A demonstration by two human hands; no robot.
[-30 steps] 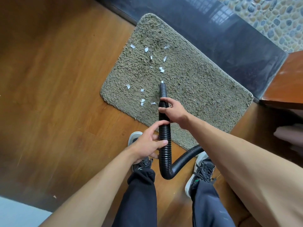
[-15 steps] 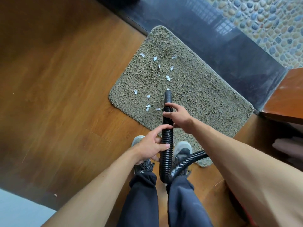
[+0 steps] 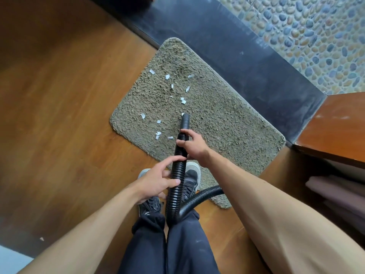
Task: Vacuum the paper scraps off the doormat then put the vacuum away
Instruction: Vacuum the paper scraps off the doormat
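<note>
Black ribbed hose (image 3: 176, 180) is gripped by both hands: right hand (image 3: 192, 144) near the nozzle (image 3: 185, 121), left hand (image 3: 158, 181) lower; paper scraps (image 3: 158, 135) lie on the doormat (image 3: 227, 119).

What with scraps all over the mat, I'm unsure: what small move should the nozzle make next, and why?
Probably ease the nozzle a little forward. A scrap lies right at its tip and a pair lies just beyond, with other scraps scattered over the mat. The right hand grips the hose behind the nozzle and the left hand holds it lower, so both can steer.
</note>
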